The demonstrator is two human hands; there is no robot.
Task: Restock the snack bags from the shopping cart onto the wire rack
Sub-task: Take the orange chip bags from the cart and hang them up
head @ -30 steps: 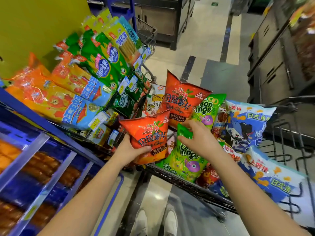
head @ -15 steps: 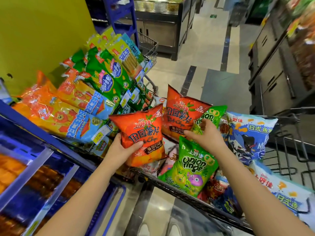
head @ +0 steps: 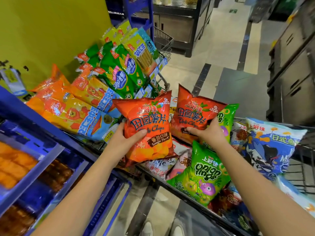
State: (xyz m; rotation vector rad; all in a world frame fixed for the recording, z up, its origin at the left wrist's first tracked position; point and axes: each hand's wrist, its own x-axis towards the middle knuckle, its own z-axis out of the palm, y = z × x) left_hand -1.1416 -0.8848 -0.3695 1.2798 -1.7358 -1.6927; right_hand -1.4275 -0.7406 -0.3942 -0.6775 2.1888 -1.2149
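Right, two red tomato-crisp bags are up, one in each hand. The left red bag (head: 148, 130) stands upright in the left hand (head: 124, 140). The thumb (head: 136, 133) lies curled across its front near the lower left edge, and the other fingers are hidden behind it, so the bag sits pinched between thumb and fingers. It hangs between the rack (head: 163, 41) and the cart (head: 305, 167), over the cart's near corner.

The right red bag (head: 192, 113) stands just beside it, the two nearly touching at their top corners, over the heap in the cart. The right hand (head: 209, 133) grips its lower right corner, thumb pressed on the front at the bottom edge and fingers curled round the right side.

By count there are two red bags, both held. Two green onion-ring bags show in the cart: one (head: 202, 174) below the right wrist, one (head: 228, 120) behind the right hand. At least two blue bags (head: 271, 145) lie at the cart's far side, with other packs buried beneath that I cannot count.

On the rack to the left, orange bags (head: 68, 109) lie in overlapping rows with green bags (head: 119, 74) above them, too overlapped to count
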